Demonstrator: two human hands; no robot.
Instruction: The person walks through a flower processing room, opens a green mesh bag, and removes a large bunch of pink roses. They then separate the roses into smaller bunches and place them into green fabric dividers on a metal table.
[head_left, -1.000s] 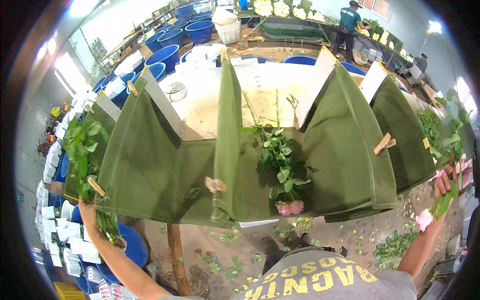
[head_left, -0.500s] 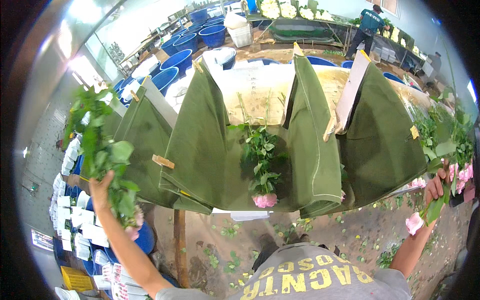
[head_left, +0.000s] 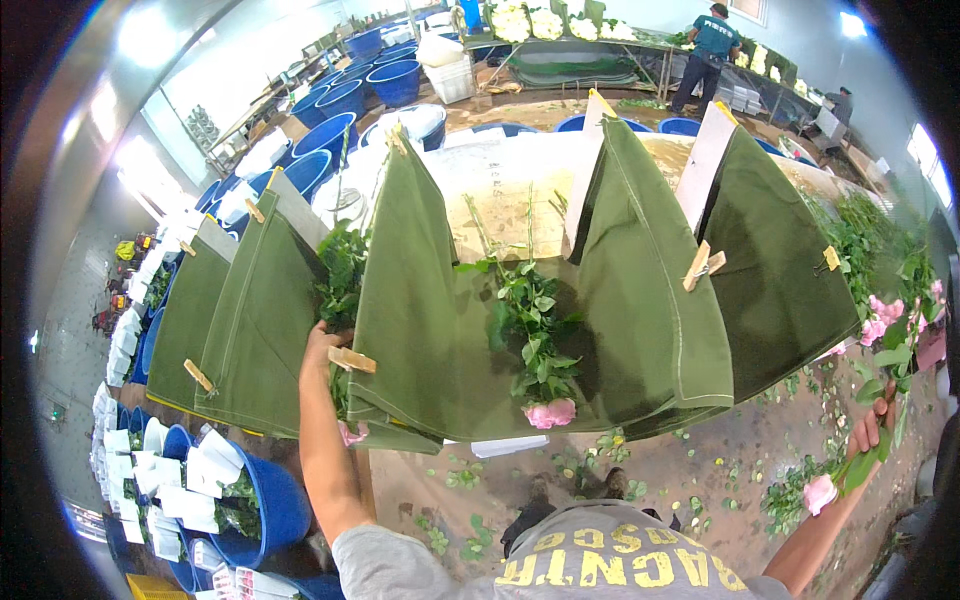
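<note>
My left hand [head_left: 317, 346] is closed round a leafy bunch of roses [head_left: 343, 272], low in a slot between green cloth dividers [head_left: 405, 270]. A pink bloom of that bunch shows below my forearm; some fingers are hidden in the leaves. Out at the right, my right hand [head_left: 870, 430] grips a single rose [head_left: 820, 494] by its stem, its pink head hanging toward me. In the middle slot several pink roses [head_left: 532, 315] lie with blooms toward me and stems pointing away.
Wooden clothespins [head_left: 352, 360] clip the cloth. More pink roses [head_left: 885, 318] lie at the right. Blue tubs [head_left: 262, 505] with white-wrapped flowers stand at the lower left, more tubs behind. Fallen leaves litter the floor [head_left: 640, 470]. A person [head_left: 712, 55] works at a far bench.
My left hand has moved right and inward, bringing the rose bunch from beyond the left dividers into a slot. The right hand has dropped slightly, still holding its rose. The view has shifted somewhat.
</note>
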